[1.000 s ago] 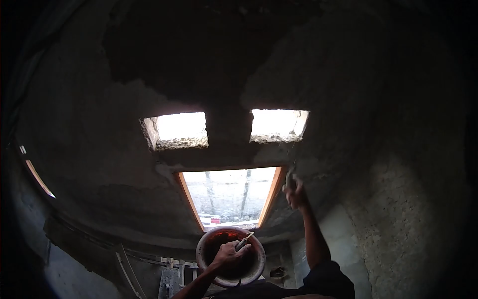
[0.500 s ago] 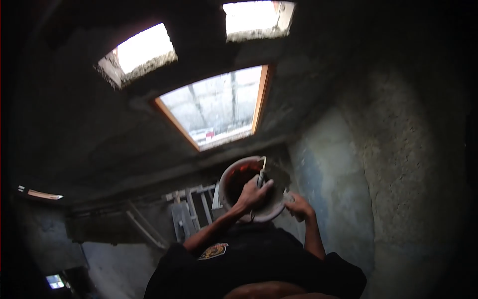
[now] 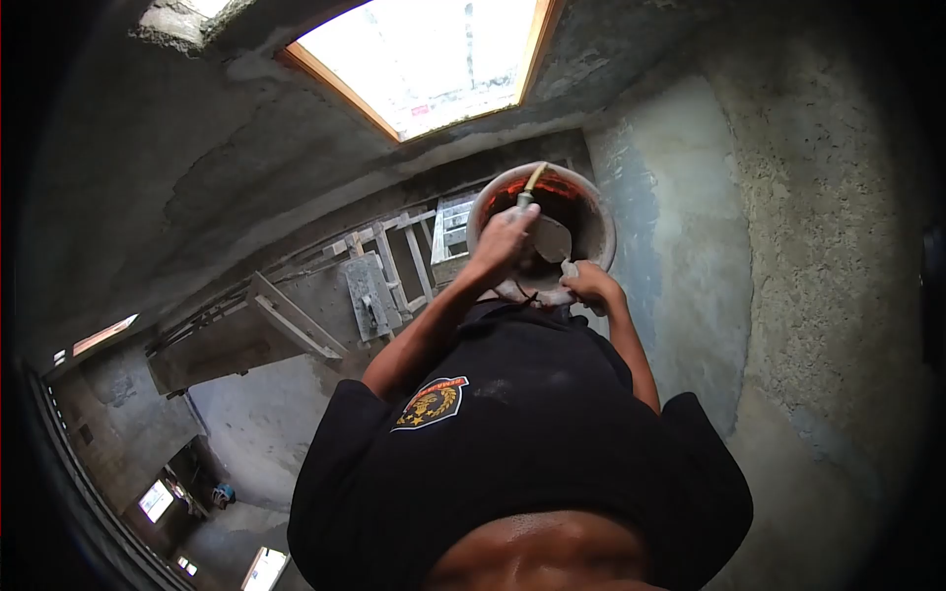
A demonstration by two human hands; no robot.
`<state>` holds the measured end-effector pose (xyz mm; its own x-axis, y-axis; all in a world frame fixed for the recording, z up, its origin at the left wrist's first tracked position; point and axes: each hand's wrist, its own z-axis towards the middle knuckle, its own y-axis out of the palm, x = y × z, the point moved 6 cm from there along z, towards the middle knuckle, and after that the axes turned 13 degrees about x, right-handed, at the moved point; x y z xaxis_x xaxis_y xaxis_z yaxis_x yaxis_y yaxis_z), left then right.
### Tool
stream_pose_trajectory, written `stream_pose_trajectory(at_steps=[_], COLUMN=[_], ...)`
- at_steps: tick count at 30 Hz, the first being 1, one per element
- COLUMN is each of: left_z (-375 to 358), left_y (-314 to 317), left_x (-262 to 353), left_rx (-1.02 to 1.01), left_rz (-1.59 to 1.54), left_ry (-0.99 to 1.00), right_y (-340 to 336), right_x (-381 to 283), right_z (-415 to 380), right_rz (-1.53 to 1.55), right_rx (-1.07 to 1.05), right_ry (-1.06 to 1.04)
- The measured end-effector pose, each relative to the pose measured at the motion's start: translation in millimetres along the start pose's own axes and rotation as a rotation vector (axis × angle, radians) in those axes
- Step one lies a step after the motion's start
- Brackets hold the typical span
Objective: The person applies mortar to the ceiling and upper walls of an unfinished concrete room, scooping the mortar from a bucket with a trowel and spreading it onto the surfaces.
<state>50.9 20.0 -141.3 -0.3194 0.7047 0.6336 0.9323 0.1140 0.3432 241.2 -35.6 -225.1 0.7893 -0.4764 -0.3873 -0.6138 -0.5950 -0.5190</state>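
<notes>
A round bucket (image 3: 608, 222) with a pale, mortar-smeared rim and a reddish inside is in front of my body. My left hand (image 3: 505, 241) is closed around the bucket's handle (image 3: 525, 200), whose yellowish end runs up to the far rim. My right hand (image 3: 591, 283), at the near right of the rim, grips a trowel. The trowel's grey blade (image 3: 552, 239) is over the bucket's opening, close to my left fingers. A dark tie (image 3: 530, 295) hangs at the near rim. What lies deep in the bucket is too dark to make out.
A grey board with a handle, likely a plastering float (image 3: 369, 297), lies left of the bucket beside a wooden frame (image 3: 386, 261). Planks (image 3: 291, 315) lean farther left. A rough plastered wall (image 3: 680, 256) rises on the right, and a wood-framed window (image 3: 419, 64) is ahead.
My view has tilted down and brightened, so bucket and hands appear higher. The trowel blade now shows over the bucket's opening. Both hands keep their grips.
</notes>
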Motion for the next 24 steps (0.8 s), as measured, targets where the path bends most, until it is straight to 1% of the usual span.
stream_pose_trajectory(at_steps=[1, 3, 4, 5, 7, 9, 10, 11, 12, 13, 14, 15, 16, 17, 19, 20, 21, 23, 24], left_z=[2.2, 18.1, 30.9, 38.4, 48.3, 58.8, 61.4, 60.8, 57.9, 55.6, 56.3, 53.2, 49.3, 45.0, 35.3, 32.0, 30.2, 29.5, 27.1], left_y=[-15.2, -62.2, -86.8, -105.1, -108.4, -110.4, -109.0, -106.7, -103.5, -99.9, -97.8, -94.8, -90.8, -87.6, -78.5, -74.0, -70.0, -66.0, -62.2], left_x=[-1.4, -23.1, -39.0, -50.4, -60.4, -65.3, -64.0, -65.3, -57.6, -50.0, -50.6, -50.6, -47.8, -44.8, -40.1, -38.0, -36.2, -40.9, -37.1], left_rx=[0.015, 0.251, 0.356, 0.474, 0.405, 0.417, 0.421, 0.419, 0.463, 0.503, 0.496, 0.489, 0.480, 0.473, 0.430, 0.427, 0.425, 0.407, 0.405], left_rz=[-0.041, 0.156, 0.257, 0.442, 0.499, 0.667, 0.733, 0.733, 0.842, 0.950, 0.963, 0.961, 0.912, 0.862, 0.868, 0.823, 0.776, 0.759, 0.737], left_ry=[-0.019, 0.023, 0.068, 0.065, 0.092, 0.053, 0.042, 0.034, 0.166, 0.304, 0.359, 0.353, 0.400, 0.445, 0.400, 0.466, 0.532, 0.531, 0.562], right_y=[3.6, 4.4, 3.8, 5.3, 4.0, 4.8, -0.5, -3.9, -8.8, -10.5, -19.4, -28.5, -32.6, -31.5, -32.3, -25.6, -16.1, 2.3, 6.3], right_x=[4.0, 7.8, 8.0, 7.8, 7.2, 5.6, 2.5, 0.7, -4.9, -7.3, -9.3, -16.5, -20.9, -17.0, -6.6, -1.6, 4.8, 13.4, 12.6], right_z=[2.6, 8.9, 5.5, 4.3, 1.1, -3.5, -6.0, -6.7, -8.6, -12.0, -15.7, -22.9, -27.5, -25.2, -17.0, -12.9, -6.6, -1.3, -2.8], right_rz=[-0.001, -0.264, -0.223, -0.222, -0.256, -0.263, -0.232, -0.200, -0.240, -0.240, -0.344, -0.450, -0.575, -0.580, -0.695, -0.759, -0.764, -0.849, -0.828], right_rx=[-0.006, 0.212, 0.152, 0.143, 0.165, 0.110, 0.177, 0.244, 0.238, 0.235, 0.291, 0.344, 0.384, 0.379, 0.544, 0.593, 0.591, 0.646, 0.624], right_ry=[0.006, -0.114, 0.023, 0.029, 0.049, 0.071, 0.064, 0.057, -0.002, 0.006, -0.002, -0.010, -0.043, -0.039, -0.058, -0.104, -0.105, -0.096, -0.106])
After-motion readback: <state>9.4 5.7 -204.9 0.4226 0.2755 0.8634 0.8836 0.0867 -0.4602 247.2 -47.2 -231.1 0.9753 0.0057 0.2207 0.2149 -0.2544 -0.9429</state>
